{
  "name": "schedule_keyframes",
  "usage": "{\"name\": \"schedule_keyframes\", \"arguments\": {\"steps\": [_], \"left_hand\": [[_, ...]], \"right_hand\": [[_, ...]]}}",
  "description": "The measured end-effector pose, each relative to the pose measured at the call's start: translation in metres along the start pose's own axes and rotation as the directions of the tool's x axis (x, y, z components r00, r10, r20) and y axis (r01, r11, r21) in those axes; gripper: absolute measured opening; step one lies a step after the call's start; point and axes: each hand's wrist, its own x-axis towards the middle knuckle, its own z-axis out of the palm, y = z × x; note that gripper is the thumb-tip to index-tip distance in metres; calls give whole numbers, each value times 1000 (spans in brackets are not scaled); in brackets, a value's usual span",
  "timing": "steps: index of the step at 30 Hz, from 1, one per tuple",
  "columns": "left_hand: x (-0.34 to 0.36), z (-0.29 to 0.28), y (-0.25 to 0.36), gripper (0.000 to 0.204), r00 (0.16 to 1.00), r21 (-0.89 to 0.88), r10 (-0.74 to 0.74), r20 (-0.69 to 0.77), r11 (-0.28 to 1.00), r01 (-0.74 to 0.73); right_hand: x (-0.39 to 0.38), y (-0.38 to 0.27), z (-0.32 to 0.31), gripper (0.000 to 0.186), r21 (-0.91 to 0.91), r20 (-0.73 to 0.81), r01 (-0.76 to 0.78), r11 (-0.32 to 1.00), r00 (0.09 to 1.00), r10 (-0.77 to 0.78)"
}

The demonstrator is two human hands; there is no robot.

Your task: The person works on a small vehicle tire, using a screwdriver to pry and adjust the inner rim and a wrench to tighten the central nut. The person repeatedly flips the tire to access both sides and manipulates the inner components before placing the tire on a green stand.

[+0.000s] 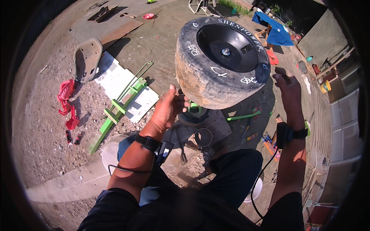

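A thick black wheel with white lettering and a dished black rim stands tilted in front of me. Its tread is worn and caked with brown dirt. At the wheel's lower left is my left hand, thumb raised and fingers loosely bent; I cannot tell whether the fingertips touch the tyre. My right hand is off the wheel's right side, fingers bent and apart, holding nothing. Beneath the wheel shows a green metal piece above a round dark base; how they join is hidden.
A long green metal frame lies across a white panel on the left, near a grey seat shell and red plastic parts. A green bar and an empty ring lie nearer. Blue sheeting covers a stand behind.
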Motion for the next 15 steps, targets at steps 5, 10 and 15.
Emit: {"name": "schedule_keyframes", "arguments": {"steps": [5, 10, 15], "left_hand": [[1, -5, 3, 58, 999, 5, -12, -50, 1000, 12], [1, -6, 1, 60, 997, 22, -20, -81, 1000, 22], [7, -6, -2, 60, 997, 56, -25, -68, 998, 29]], "right_hand": [[-46, 39, 8, 36, 223, -17, -144, 964, 988, 151], [-88, 71, 16, 37, 288, -21, -270, 919, 958, 288], [-117, 102, 4, 40, 349, -48, -368, 862, 911, 409]]}}
